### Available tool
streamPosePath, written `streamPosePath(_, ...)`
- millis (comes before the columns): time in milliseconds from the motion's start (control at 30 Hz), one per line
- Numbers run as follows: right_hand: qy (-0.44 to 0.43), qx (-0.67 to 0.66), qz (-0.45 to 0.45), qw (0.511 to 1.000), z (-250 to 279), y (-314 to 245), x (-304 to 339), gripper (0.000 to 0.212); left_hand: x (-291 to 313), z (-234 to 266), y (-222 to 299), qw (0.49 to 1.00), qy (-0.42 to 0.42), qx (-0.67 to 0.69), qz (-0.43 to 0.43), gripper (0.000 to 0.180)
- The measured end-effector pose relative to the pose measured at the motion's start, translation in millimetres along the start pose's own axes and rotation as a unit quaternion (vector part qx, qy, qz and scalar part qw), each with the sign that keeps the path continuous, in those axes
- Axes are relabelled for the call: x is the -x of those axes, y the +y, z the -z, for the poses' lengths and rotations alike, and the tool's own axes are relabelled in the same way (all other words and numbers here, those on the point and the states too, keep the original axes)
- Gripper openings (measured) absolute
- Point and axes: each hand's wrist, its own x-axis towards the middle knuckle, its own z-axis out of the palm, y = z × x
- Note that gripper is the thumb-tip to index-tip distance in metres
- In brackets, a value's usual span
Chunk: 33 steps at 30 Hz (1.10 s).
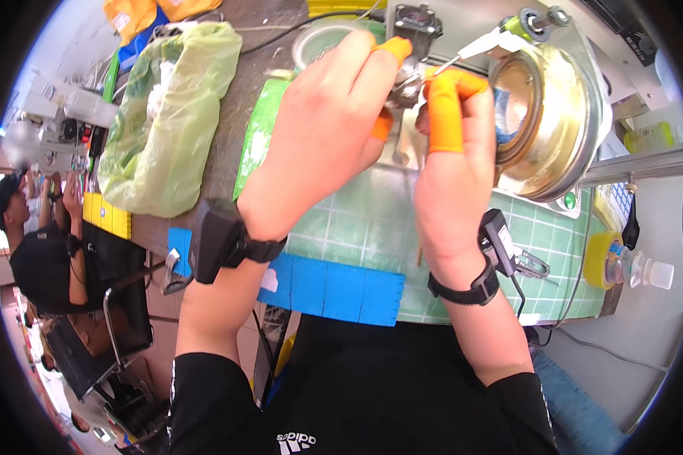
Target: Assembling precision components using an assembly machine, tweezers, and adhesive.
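Note:
Both my hands work close together at the top middle, over a bench device, with orange finger cots on several fingers. My left hand (330,114) is closed, its fingertips pinched at a small shiny metal part (407,89). My right hand (455,144) is closed too, thumb and fingers pressed together just right of that part. What its fingertips hold is hidden. A thin metal tip (448,65) on a white holder (493,45) reaches down to the right fingertips. Behind the metal part stands a black square block (417,23).
A large amber round bowl (558,121) stands right of my hands. A green cutting mat (341,220) with a blue strip (334,288) lies nearest me. Left is a bin lined with a pale green bag (171,121). At right are calipers (531,263) and a yellow bottle (603,260). Another person (42,258) sits far left.

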Motion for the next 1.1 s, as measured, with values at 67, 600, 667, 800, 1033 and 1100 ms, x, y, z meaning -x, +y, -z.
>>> streamPosePath(67,-0.017,-0.019,-0.001,1.000,4,0,2,0.014,-1,0,3,1.000,-0.008,0.006,0.000,0.063)
streamPosePath(600,-0.021,0.085,0.062,0.994,3,2,-2,0.010,-24,43,4,0.983,-0.132,-0.102,-0.074,0.061)
streamPosePath(667,-0.012,0.037,0.038,0.999,8,3,-4,0.011,-27,42,5,0.984,-0.112,-0.076,-0.111,0.063)
streamPosePath(800,-0.041,0.012,-0.018,0.999,1,2,2,0.022,-15,48,-7,0.976,0.030,-0.001,-0.214,0.048)
streamPosePath(1033,-0.006,0.039,-0.010,0.999,-1,19,1,0.007,-18,26,-8,0.975,0.064,0.004,-0.213,0.028)
streamPosePath(1100,0.002,0.052,0.001,0.999,-1,19,1,0.007,-24,28,-1,0.986,0.031,0.026,-0.161,0.030)
